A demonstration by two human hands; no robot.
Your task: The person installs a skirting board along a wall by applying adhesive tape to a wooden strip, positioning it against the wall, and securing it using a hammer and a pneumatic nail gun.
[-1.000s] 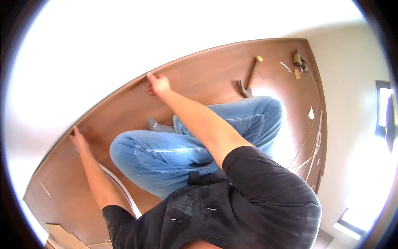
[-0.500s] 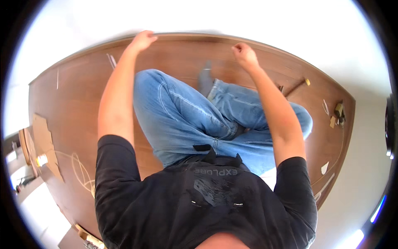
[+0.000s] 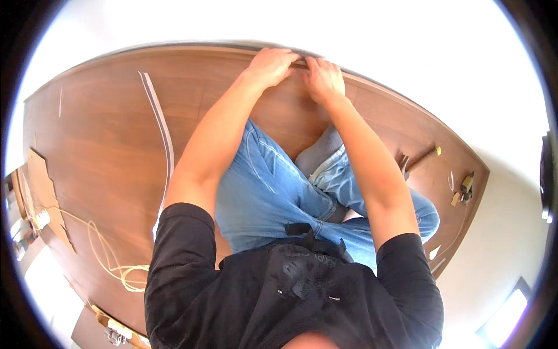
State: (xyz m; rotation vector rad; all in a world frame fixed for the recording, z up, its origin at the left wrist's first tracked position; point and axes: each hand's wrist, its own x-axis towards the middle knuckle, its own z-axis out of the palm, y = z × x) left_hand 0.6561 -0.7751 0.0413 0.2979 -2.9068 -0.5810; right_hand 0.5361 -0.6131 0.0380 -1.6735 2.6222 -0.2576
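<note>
My left hand (image 3: 273, 68) and my right hand (image 3: 324, 81) are side by side at the brown skirting strip (image 3: 189, 50) along the foot of the white wall (image 3: 383, 41), their fingers curled onto its top edge. My bare forearms reach over my crossed legs in jeans, with a grey-socked foot (image 3: 318, 152) between them. To my left a long pale strip with a dark stripe (image 3: 158, 116) lies on the wooden floor (image 3: 110, 145). Beyond my right forearm a hammer (image 3: 421, 158) with a yellow-tipped handle lies partly hidden.
At the right are a yellow-green tool (image 3: 467, 185) and small offcuts (image 3: 455, 198). On the left lie cardboard (image 3: 45, 180), loops of pale cord (image 3: 122, 264) and, near the edge, a small container (image 3: 42, 218). More items (image 3: 116, 328) sit at the lower left.
The view has swung round so the wall runs across the top. My hands, earlier apart along the strip, have come close together on it, the left having moved right.
</note>
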